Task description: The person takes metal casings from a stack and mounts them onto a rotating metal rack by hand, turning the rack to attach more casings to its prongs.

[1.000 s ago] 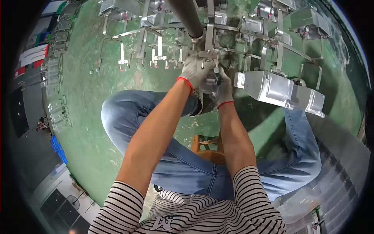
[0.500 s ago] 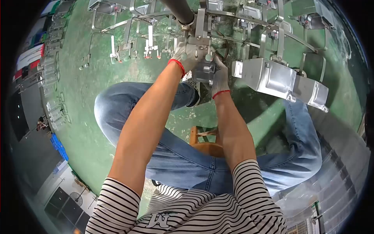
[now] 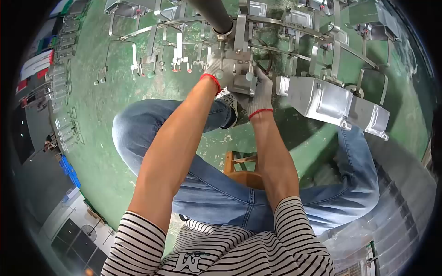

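Observation:
Both my hands wear pale work gloves with red cuffs and are at the centre of the hanging metal rack [image 3: 271,20]. Between them sits a small grey metal box [image 3: 242,84], just below a bracket with round-tipped pins [image 3: 238,56]. My left hand [image 3: 217,66] grips the box from the upper left, its fingers partly hidden behind the bracket. Along the box's right side, my right hand [image 3: 262,89] is closed on it, with the fingertips out of sight.
A dark upright pole [image 3: 212,14] rises above the bracket. Shiny metal housings [image 3: 317,97] hang close on the right. Several empty hooks [image 3: 178,57] hang on the left. A wooden stool [image 3: 244,177] stands between my legs on the green floor [image 3: 99,138].
The grey box has tilted or turned between my hands, and its face looks different. My right hand has shifted slightly. The rack and housings sit a little lower and further right in view.

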A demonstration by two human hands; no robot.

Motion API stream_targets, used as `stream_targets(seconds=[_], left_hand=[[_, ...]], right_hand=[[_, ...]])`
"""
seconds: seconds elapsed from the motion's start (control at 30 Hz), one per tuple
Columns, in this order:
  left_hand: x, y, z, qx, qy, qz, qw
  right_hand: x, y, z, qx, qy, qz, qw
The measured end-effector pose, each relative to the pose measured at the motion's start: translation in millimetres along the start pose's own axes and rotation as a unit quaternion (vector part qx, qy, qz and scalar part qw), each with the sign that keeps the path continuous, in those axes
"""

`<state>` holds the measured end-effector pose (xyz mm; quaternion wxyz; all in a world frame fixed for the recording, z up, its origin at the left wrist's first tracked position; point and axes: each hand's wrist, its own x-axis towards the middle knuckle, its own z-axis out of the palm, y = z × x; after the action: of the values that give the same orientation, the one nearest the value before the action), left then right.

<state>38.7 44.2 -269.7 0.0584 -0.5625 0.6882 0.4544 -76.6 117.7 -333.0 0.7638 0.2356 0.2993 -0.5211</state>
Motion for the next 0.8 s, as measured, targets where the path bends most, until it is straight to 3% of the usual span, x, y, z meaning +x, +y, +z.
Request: stream_targets(seconds=[0.1,0.17,0.3,0.4,0.47,0.57,0.6,0.63,0.67,0.7,0.73,0.77,0.8], left_hand=[[-2,0,-3,0.118,0.001,0.044,0.992],[-4,11,-7,0.219,-0.018,0.02,0.975],[-6,-10,5,0.076,0.073,0.104,0.989],[4,-32,15,0.034,0.095,0.137,0.986],[10,-42,20,-0.014,0.104,0.125,0.987],[-2,-20,29,-0.279,0.157,0.003,0.948],[3,-31,37,-0.24,0.183,0.004,0.953],[5,-46,35,-0.1,0.174,-0.006,0.98],[8,-61,34,0.042,0.167,-0.015,0.985],[16,-68,30,0.283,0.122,-0.017,0.951],[10,-57,31,0.071,0.145,-0.053,0.986],[11,-34,24,0.291,0.084,-0.041,0.952],[13,-43,30,-0.131,0.082,-0.042,0.987]], right_hand=[[0,1,7,0.022,-0.01,-0.001,1.0],[4,-1,9,0.015,0.008,0.0,1.0],[10,0,13,0.058,-0.025,0.01,0.998],[4,0,12,-0.011,0.029,-0.011,0.999],[-6,-2,17,-0.038,0.053,-0.004,0.998],[-35,6,0,-0.216,0.121,-0.043,0.968],[-60,5,6,-0.317,0.157,-0.067,0.933],[-89,6,11,-0.411,0.197,-0.09,0.885],[-108,6,-2,-0.513,0.106,-0.155,0.837],[-141,1,-4,-0.573,0.077,-0.201,0.791],[-173,-6,-6,-0.627,0.053,-0.25,0.736],[-216,-11,16,-0.646,0.083,-0.281,0.705],[-251,-14,12,-0.618,0.078,-0.333,0.708]])
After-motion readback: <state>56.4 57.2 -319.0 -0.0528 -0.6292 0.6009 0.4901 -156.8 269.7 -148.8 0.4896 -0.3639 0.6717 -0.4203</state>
